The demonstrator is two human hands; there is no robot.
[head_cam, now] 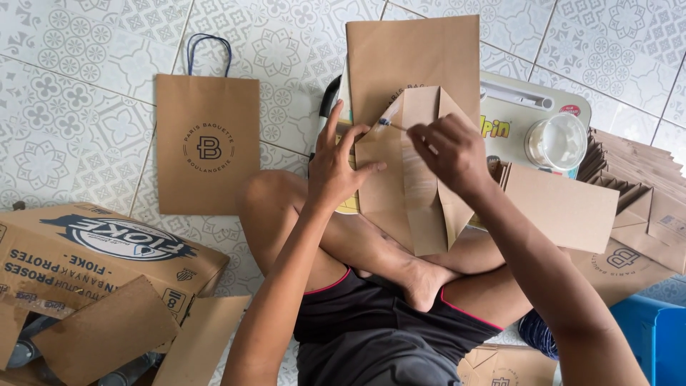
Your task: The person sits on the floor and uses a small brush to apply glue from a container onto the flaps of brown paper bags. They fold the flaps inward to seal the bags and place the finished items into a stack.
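Paper bag [411, 164], unfinished and flat, lies bottom-flaps open across my crossed legs above a lap tray [532, 107]. My left hand [339, 168] rests on its left flap, fingers spread. My right hand [450, 150] pinches a thin brush [389, 123] over the fold. A round glue tub [557, 141] sits on the tray. A finished bag [207, 143] with blue handles lies on the tiled floor [71, 107], a cardboard box [93, 250] nearby.
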